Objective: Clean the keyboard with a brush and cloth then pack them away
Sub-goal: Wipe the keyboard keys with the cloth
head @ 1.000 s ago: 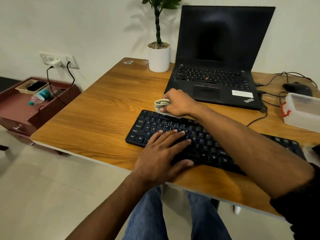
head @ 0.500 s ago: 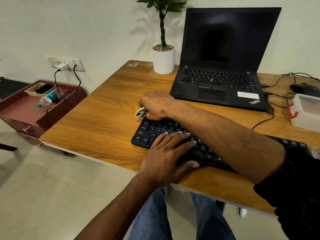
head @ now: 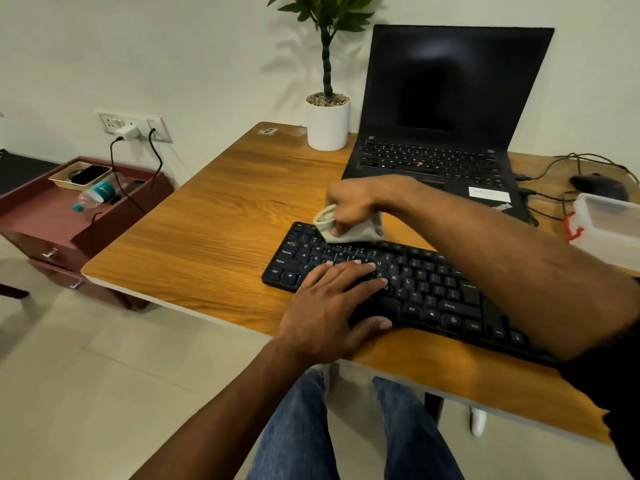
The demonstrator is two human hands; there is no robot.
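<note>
A black keyboard lies slanted across the wooden desk, near its front edge. My left hand rests flat on the keyboard's left half, fingers straight, thumb at the near edge. My right hand grips a bunched grey cloth and holds it against the keyboard's top left rows. No brush is in view.
An open black laptop stands behind the keyboard, beside a white plant pot. A clear plastic box with a red latch sits at the right edge, a mouse and cables behind it. A maroon side table stands left.
My right hand with the cloth swept left to the keyboard's corner, then came back right along the top rows. My left hand stayed flat on the keys.
</note>
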